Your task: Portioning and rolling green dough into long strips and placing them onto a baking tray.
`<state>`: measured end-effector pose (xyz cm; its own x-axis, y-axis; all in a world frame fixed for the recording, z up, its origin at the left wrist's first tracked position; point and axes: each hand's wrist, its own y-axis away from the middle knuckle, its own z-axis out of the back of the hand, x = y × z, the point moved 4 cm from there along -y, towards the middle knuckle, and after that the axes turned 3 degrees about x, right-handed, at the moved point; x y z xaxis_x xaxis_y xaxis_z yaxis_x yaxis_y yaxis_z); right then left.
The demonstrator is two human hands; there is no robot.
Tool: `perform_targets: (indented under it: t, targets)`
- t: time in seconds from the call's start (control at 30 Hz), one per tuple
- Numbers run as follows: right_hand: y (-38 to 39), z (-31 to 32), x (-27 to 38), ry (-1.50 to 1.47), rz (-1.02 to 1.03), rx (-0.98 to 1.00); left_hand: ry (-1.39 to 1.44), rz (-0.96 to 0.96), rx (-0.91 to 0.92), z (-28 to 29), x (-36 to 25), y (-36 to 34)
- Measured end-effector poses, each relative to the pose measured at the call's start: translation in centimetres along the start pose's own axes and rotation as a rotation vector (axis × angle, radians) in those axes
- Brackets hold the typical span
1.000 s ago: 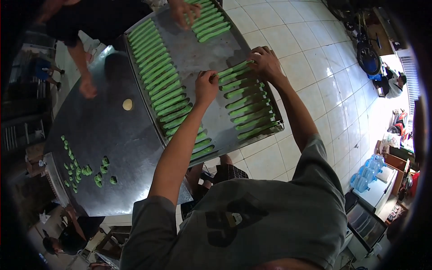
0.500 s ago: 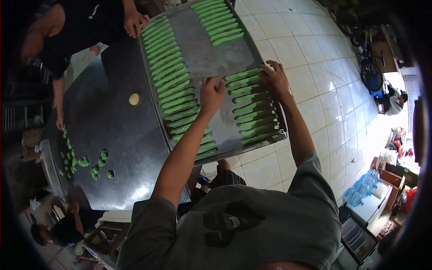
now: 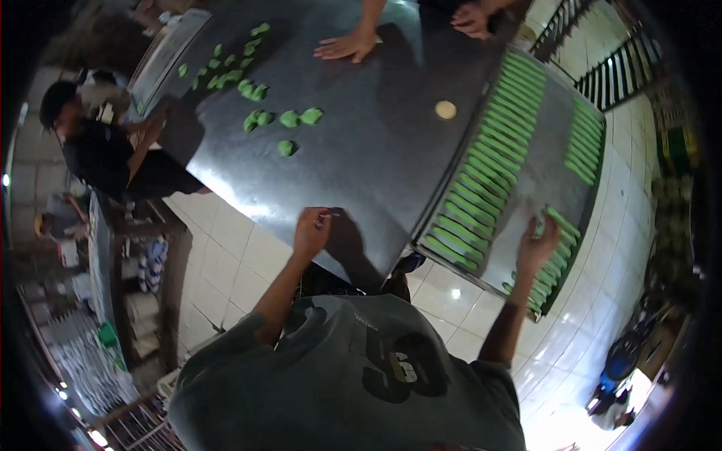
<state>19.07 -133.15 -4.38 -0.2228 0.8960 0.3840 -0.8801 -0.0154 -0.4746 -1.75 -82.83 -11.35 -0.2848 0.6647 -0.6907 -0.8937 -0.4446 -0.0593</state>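
Note:
My left hand (image 3: 310, 234) is raised over the front edge of the dark metal table (image 3: 376, 180), its fingers curled together. Whether anything small is between the fingertips cannot be made out. Over the metal tray (image 3: 526, 192) on the right is my right hand (image 3: 539, 244), slightly blurred, with fingers apart beside a green dough strip (image 3: 562, 223) at its fingertips. A long column of green dough strips (image 3: 500, 128) lines the tray's left side. A shorter group of strips (image 3: 585, 139) lies at its far right, and more are partly hidden by my right hand.
Small green dough lumps (image 3: 244, 86) lie scattered on the table's left. A round pale dough piece (image 3: 446, 110) sits near the tray. A co-worker's hand (image 3: 347, 46) rests flat at the far side. Another person (image 3: 105, 143) stands at the left, beside a wooden shelf (image 3: 135, 248).
My view has turned left, so table and tray appear farther right. My left hand has left the tray and is over the table edge. My right hand stays over the strips.

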Motion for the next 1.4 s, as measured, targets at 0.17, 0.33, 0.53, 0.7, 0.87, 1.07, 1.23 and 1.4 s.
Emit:
perform_targets:
  t: [0.17,0.33,0.53,0.7,0.87,1.07,1.23,1.4]
  targets:
    - [6.2,-8.6,22.9,-0.441,-0.008,0.395,-0.299,0.053,-0.21,9.3,12.2,-4.2]
    - [12.8,-19.7,41.4,-0.578,0.13,0.586,-0.441,-0.01,-0.23,14.5,16.6,-11.5]
    - [9.4,-27.5,54.4,-0.172,-0.056,0.379,-0.344,-0.123,-0.132,14.1,16.9,-13.4]
    - [5.7,-26.1,52.4,-0.365,0.036,0.757,-0.284,-0.067,-0.14,15.0,17.2,-13.6]
    - [15.9,-12.8,44.8,-0.192,-0.052,0.219,-0.231,-0.078,-0.095,15.4,17.4,-13.4]
    - [25.1,-16.2,41.5,0.255,-0.117,0.709,-0.246,-0.138,0.043,14.8,17.8,-13.2]
    - [1.9,-25.7,35.8,0.372,-0.23,0.204,-0.313,-0.137,0.128,14.0,17.2,-13.2]
    - [6.4,-23.9,38.0,0.321,-0.187,0.223,-0.429,-0.16,0.023,13.5,17.5,-13.5]
